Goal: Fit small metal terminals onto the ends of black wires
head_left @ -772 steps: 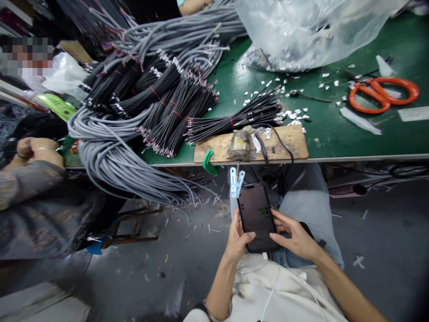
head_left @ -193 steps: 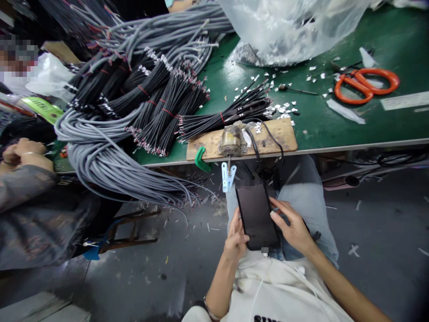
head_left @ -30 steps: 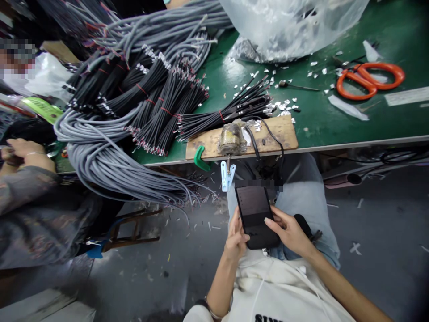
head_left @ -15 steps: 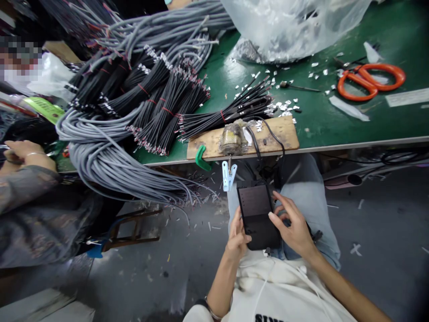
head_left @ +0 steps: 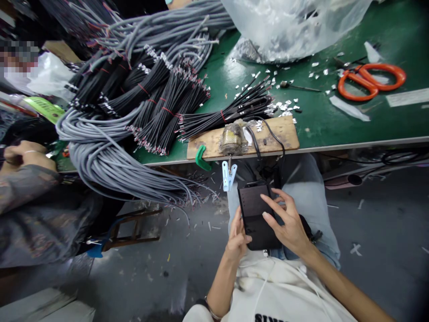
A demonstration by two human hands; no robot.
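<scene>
holding phone (head_left: 257, 228) in left hand (head_left: 238, 236); right hand (head_left: 291, 223) partly over it

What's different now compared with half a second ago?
The right hand has moved left, bringing its index finger over the phone; contact is unclear. The left hand still holds the phone; the orange-handled scissors and blue clip stayed put.

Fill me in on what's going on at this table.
A person's left hand holds a phone in front of the table; the right hand is over its screen, though contact is unclear. Cables lie heaped on the left, some hanging over the edge, and scissors lie on the right. Another person's hands are at far left.
</scene>
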